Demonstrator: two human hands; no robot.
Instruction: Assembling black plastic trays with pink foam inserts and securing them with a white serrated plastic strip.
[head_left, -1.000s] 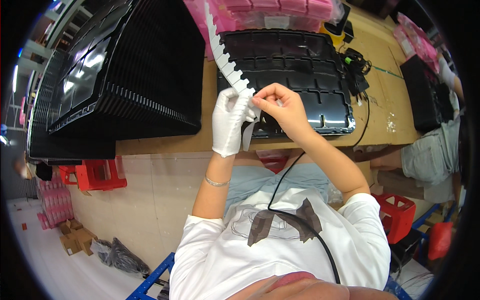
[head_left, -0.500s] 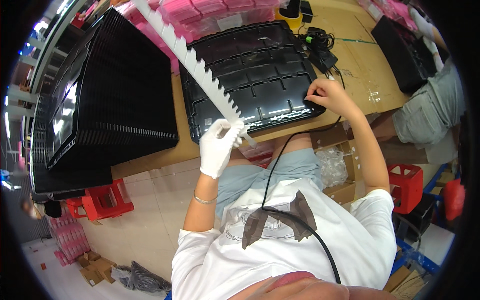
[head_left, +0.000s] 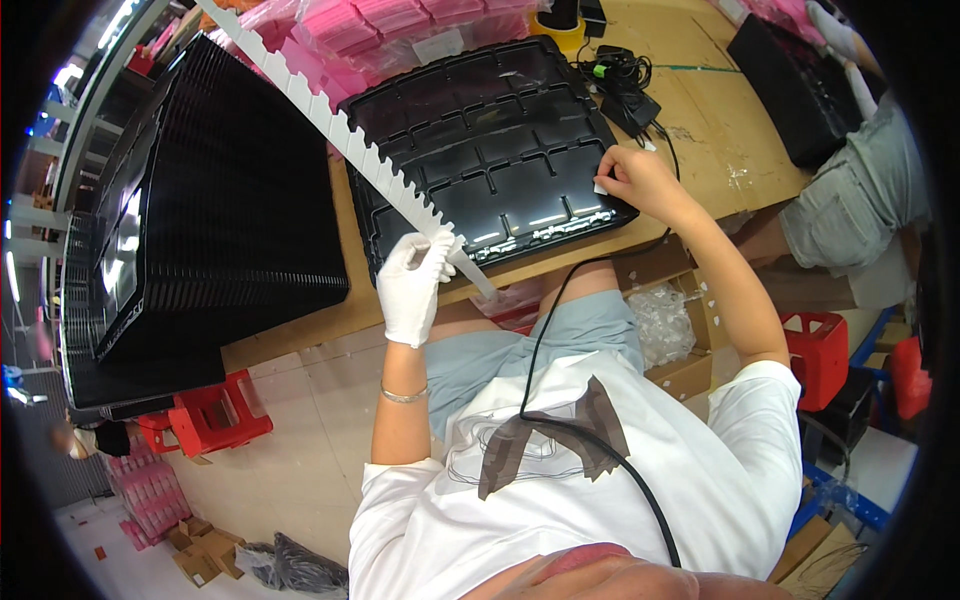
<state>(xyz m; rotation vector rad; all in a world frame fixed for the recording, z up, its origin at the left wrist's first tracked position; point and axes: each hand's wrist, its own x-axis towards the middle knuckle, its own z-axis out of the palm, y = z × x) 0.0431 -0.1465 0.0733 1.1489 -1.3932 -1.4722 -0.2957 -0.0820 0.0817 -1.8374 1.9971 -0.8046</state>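
My left hand (head_left: 412, 285), in a white glove, is closed on a long white strip (head_left: 330, 120) with jagged, tab-like pieces along one edge. The strip slants up to the far left, and its short lower end hangs past the table's near edge. A black plastic tray (head_left: 515, 165) with moulded ridges lies beneath it on the table. Bare and closed in a pinch, my right hand (head_left: 645, 182) is over the tray's right near corner. A small white tab (head_left: 600, 188) shows at its fingertips.
A tall stack of black trays (head_left: 230, 190) stands at the left. Pink packed bundles (head_left: 370, 25) lie behind the tray; black cables with an adapter (head_left: 628, 95) lie at its far right. A person in grey shorts (head_left: 850, 205) is beside another black stack (head_left: 795, 95).
My right hand has moved slightly left and up, and a white tab now shows at its fingertips. The left hand and strip have shifted a little left; the whole view has shifted slightly too.
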